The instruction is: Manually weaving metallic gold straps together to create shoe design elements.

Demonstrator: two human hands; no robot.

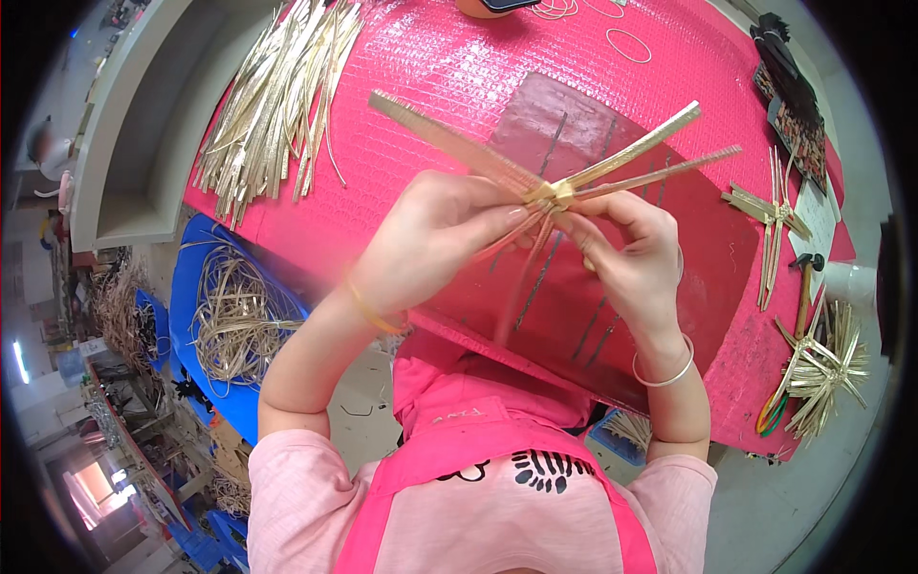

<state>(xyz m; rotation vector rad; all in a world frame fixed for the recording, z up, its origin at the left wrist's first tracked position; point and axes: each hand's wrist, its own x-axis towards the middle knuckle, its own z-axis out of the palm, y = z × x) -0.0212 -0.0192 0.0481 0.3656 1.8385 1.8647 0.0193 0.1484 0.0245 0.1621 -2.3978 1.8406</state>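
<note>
Both hands meet over the table around a woven piece of gold strips (555, 194), its flat ends fanning out from a small knotted middle. My left hand (449, 230) pinches it at the left of the knot, thumb and fingers pressed together. From the right, my right hand (626, 244) grips just below the knot with thumb and forefinger. Long strip ends point to the upper left and upper right. Shorter ones hang below and look smeared by motion. Beneath the hands lies a dark red mat (669, 297) with dark lines on it.
Loose gold strips (282, 105) lie in a bundle on the pink table cover (411, 57) at the far left. A blue bin (191, 258) holds tangled strips at the left. At the right are more knotted strip pieces (827, 368), a hammer (805, 287) and a black item (789, 67).
</note>
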